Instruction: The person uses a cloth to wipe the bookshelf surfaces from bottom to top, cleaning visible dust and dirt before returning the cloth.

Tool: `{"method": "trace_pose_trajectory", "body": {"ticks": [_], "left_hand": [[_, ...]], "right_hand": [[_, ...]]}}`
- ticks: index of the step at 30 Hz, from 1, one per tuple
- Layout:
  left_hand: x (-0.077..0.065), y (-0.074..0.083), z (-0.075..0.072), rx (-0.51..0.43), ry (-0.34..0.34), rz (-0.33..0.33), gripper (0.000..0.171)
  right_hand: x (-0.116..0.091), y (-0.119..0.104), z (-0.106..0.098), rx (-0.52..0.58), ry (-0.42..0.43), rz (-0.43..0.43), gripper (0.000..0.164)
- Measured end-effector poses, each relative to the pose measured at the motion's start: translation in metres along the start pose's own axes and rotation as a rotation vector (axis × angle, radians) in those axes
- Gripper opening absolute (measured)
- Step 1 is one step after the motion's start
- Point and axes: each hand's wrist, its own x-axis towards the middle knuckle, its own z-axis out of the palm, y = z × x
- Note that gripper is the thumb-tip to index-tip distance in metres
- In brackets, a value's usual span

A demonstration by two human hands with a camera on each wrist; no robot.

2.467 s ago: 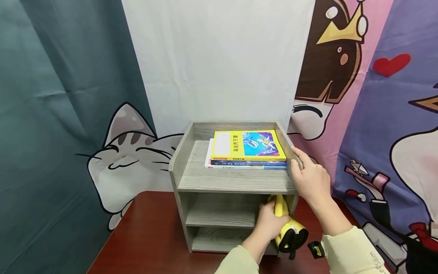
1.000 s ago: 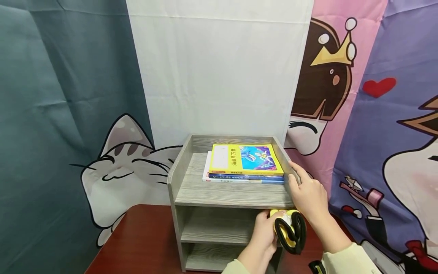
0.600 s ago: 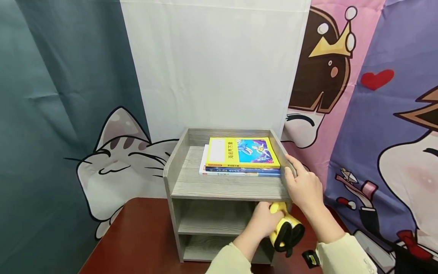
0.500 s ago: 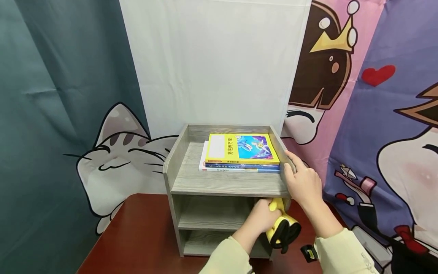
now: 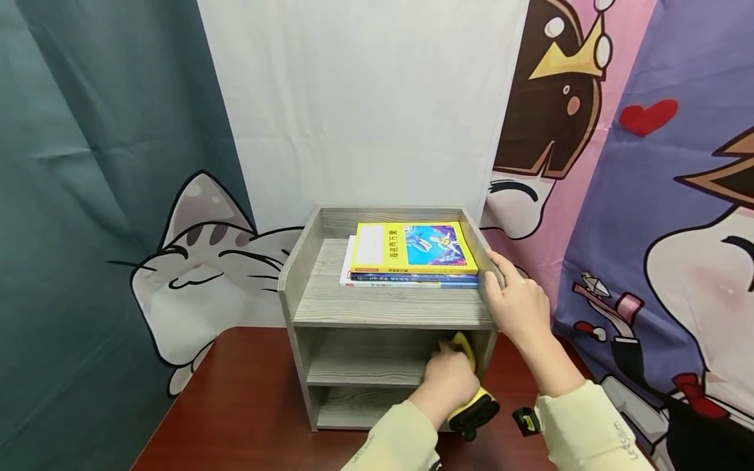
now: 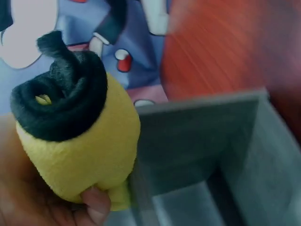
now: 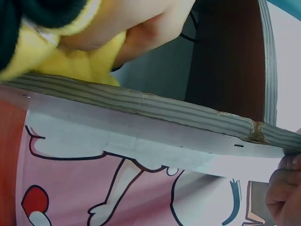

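A small grey wood-grain shelf unit (image 5: 377, 314) stands on the table. My left hand (image 5: 450, 379) grips a yellow plush cloth (image 6: 94, 155) with thick black edging and a black loop. The hand is at the right side of the unit's middle compartment. The cloth's black end (image 5: 476, 413) hangs out below the hand toward the front, while its yellow upper part lies along the inner right wall. My right hand (image 5: 521, 307) holds the top edge of the right side panel, thumb inside and fingers over the outside. In the right wrist view, that hand (image 7: 284, 193) shows at the panel's end.
Several books lie stacked on the top shelf, a yellow one (image 5: 412, 248) uppermost. The dark red table (image 5: 235, 392) extends left and right of the unit. Cartoon-printed curtains (image 5: 618, 196) hang behind and to the right.
My left hand has turned over the cloth and sits deeper at the compartment; more of the cloth is hidden behind it. The head view has shifted slightly. My right hand keeps its hold.
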Motion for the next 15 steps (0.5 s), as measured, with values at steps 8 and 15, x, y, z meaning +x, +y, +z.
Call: {"method": "trace_pose_trajectory", "body": {"ticks": [8, 15], "left_hand": [[-0.003, -0.006, -0.002, 0.380, -0.080, 0.047, 0.041], [-0.007, -0.033, -0.011, 0.373, -0.030, 0.038, 0.039]], "right_hand": [[-0.001, -0.006, 0.001, -0.003, -0.031, 0.006, 0.039], [0.002, -0.005, -0.006, -0.022, -0.029, 0.022, 0.039]]}}
